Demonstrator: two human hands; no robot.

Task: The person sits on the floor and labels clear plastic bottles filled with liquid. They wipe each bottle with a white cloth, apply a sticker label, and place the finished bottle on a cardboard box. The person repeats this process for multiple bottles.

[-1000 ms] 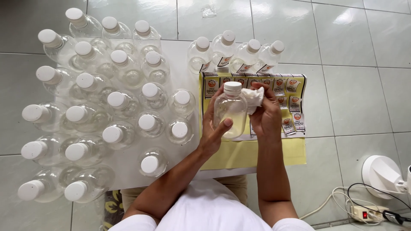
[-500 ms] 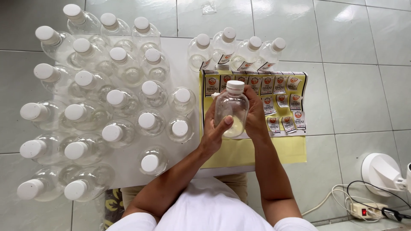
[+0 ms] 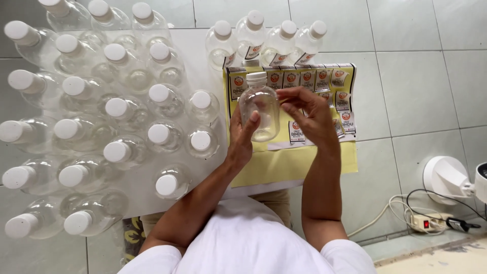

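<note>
My left hand (image 3: 242, 136) grips a clear empty plastic bottle (image 3: 259, 109) with a white cap, held upright over a yellow sticker sheet (image 3: 284, 162). My right hand (image 3: 310, 117) hovers just right of the bottle, fingers curled and apart, touching or nearly touching its side; whether it pinches a sticker I cannot tell. Small square stickers (image 3: 309, 78) run along the sheet's top and right part.
Several capped clear bottles (image 3: 116, 109) crowd the white table (image 3: 205, 66) on the left. Several labelled bottles (image 3: 269, 43) stand behind the sheet. On the tiled floor at right lie a white round appliance (image 3: 446, 177), a power strip (image 3: 425, 222) and cables.
A white cloth was in my right hand against the bottle one second ago; it is gone now. The right hand has come off the bottle to its right side.
</note>
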